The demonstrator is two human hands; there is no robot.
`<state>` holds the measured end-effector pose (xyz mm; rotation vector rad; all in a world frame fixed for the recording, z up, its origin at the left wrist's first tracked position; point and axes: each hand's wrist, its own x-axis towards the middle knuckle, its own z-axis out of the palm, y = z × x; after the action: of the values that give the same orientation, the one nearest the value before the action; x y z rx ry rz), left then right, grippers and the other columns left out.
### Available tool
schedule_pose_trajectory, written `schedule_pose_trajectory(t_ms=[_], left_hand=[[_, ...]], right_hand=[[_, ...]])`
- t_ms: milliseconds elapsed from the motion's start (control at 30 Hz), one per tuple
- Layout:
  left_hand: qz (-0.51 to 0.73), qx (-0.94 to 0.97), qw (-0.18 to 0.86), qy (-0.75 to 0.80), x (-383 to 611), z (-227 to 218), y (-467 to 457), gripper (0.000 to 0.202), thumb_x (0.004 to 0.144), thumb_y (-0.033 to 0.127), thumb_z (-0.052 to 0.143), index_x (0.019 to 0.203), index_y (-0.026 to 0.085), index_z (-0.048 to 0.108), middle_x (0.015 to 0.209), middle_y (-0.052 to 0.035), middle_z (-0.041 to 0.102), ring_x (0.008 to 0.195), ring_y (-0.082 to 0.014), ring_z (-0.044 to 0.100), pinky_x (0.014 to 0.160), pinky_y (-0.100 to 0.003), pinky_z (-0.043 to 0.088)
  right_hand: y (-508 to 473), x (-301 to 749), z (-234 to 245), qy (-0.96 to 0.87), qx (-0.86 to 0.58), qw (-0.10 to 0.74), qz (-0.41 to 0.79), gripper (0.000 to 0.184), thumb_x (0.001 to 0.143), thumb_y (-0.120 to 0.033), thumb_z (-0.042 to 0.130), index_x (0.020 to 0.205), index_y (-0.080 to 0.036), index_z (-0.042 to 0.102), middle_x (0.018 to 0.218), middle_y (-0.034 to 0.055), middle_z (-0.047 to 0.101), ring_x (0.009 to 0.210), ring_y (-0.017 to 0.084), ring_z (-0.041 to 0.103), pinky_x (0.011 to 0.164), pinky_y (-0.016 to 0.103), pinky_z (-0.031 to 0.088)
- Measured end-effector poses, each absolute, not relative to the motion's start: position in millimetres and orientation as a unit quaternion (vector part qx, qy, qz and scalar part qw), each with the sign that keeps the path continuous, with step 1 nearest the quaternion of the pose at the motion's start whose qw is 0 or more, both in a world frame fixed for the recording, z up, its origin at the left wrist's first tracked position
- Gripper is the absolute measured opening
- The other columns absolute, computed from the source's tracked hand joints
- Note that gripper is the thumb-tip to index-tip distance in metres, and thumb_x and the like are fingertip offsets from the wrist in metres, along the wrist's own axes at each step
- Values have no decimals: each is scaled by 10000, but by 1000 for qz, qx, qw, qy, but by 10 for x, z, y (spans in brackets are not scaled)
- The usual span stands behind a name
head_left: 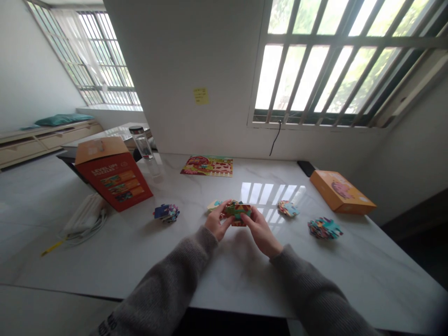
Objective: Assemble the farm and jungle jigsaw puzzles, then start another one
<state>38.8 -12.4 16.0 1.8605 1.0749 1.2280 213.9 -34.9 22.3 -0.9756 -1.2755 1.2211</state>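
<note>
Left hand point(217, 220) and right hand point(262, 231) at mid-table, fingers point(245, 211) pinched narrow on a small stack of jigsaw pieces point(238, 213), over the marble table point(196, 266). Loose piece pile point(166, 213) at 9 o'clock from the hands; second pile point(289, 208) and third pile point(325, 228) at 3. Farm-scene jigsaw puzzle point(206, 166) at 11, red puzzle box point(114, 182) at 10, orange box point(341, 192) at 2.

Bright daylight through barred windows point(325, 74), wide-angle distortion at edges
</note>
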Motion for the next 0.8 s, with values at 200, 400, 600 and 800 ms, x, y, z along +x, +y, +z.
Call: schedule_pose_trajectory(t_ms=[200,400,600,800], left_hand=[[497,673,385,389,362,97,-35,370,872,352,635,1192,172,590,1105,-99,682,933,-226,693,786,-378,609],[444,762,285,376,314,69,-12,213,837,220,616,1044,173,623,994,-73,651,893,-211,662,817,-378,582],[410,808,181,382,295,-10,27,347,806,141,576,1148,189,615,1044,-83,648,1013,-249,629,940,-431,533],[399,814,206,369,312,-41,7,525,798,201,660,1310,198,544,1189,-105,642,1136,-279,609,1054,-485,477]], right_hand=[[-247,2254,162,-650,-475,469,362,287,836,-430,660,998,-226,542,864,26,634,755,190,589,700,336,512],[-221,2392,185,-725,-462,422,288,136,837,-295,607,921,-230,522,765,-12,563,692,164,523,646,301,446],[-233,2428,169,-753,-464,381,270,138,868,-239,558,1005,-225,568,869,13,573,708,161,536,672,304,450],[-240,2401,136,-738,-439,394,329,159,909,-315,556,1016,-224,631,920,29,568,755,168,568,693,305,471]])
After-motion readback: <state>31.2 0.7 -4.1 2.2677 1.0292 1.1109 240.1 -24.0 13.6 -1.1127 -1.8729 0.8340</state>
